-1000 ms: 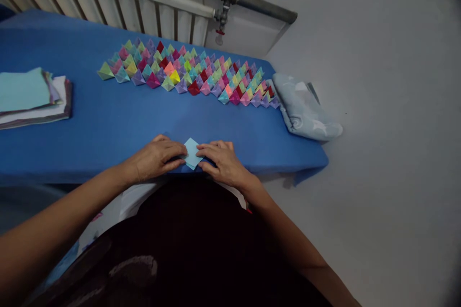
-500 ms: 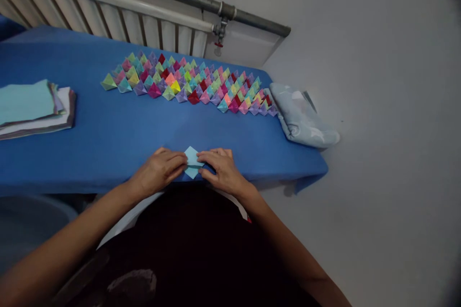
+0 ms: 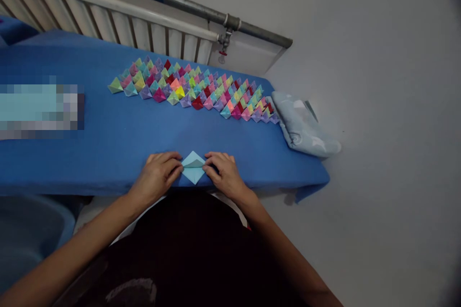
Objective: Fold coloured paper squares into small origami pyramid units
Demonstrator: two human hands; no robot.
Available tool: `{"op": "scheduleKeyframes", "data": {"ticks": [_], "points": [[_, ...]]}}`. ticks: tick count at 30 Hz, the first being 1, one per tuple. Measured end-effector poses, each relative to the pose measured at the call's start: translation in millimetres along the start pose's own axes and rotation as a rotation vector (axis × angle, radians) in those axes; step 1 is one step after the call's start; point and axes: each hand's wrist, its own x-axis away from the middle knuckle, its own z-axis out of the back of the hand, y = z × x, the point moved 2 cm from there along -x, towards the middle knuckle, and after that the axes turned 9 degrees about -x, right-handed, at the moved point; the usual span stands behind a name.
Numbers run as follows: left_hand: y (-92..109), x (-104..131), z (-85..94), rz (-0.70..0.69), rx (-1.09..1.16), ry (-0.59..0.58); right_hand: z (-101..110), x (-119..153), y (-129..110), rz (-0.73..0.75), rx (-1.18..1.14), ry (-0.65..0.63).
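Observation:
A folded light-blue paper (image 3: 194,174) lies diamond-shaped near the front edge of the blue-covered table (image 3: 144,124), with a raised fold across its middle. My left hand (image 3: 159,172) pinches its left corner between thumb and fingers. At the opposite corner, my right hand (image 3: 224,171) pinches the paper in the same way. Beyond both hands stand rows of small pointed folded paper pieces (image 3: 197,102) in pink, green, purple, yellow, red and blue.
At the left is a pixelated stack with light blue on top (image 3: 32,105). A folded grey-blue patterned cloth (image 3: 306,129) sits at the right end. Behind the table run a radiator (image 3: 122,29) and a pipe with a valve (image 3: 224,43). A blue chair (image 3: 36,230) stands lower left.
My fingers have moved outward to the paper's side corners, leaving more of it showing. Its middle fold now stands open. The whole view has shifted slightly.

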Motion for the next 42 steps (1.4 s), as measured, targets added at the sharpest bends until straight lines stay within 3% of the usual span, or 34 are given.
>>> {"op": "scheduleKeyframes", "data": {"ticks": [12,28,36,42], "points": [[8,-7,-4.7,0.283,0.007,-0.036,-6,-7,1,-0.101,-0.007,0.098],[11,-11,-7.6,0.324,-0.073,-0.073,-11,-11,3,-0.148,0.057,0.150],[11,-10,-10.5,0.282,-0.165,-0.045,-13,-12,1,-0.181,0.055,0.159],[9,-8,-1.7,0.195,-0.311,-0.016,-13,-11,2,-0.193,0.044,0.169]]}}
